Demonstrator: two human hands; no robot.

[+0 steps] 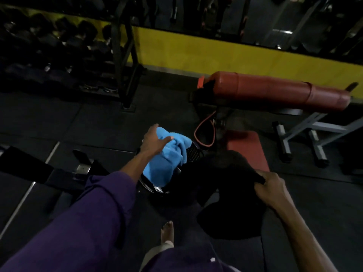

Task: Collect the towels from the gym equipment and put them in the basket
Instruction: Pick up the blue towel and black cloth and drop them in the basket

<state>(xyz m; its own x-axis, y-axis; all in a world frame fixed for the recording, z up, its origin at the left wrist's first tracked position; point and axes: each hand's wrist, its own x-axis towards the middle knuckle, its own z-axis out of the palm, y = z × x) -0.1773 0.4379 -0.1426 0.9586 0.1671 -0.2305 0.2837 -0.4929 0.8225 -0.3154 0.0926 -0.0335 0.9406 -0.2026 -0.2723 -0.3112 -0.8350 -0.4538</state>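
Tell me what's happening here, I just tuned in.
A person in a dim gym is gathering towels. The left hand holds a blue towel over the rim of a dark mesh basket on the floor, so it looks about to go in. The right hand grips a black cloth, probably another towel, beside the basket. A red padded bench stands behind them, with no towel visible on it.
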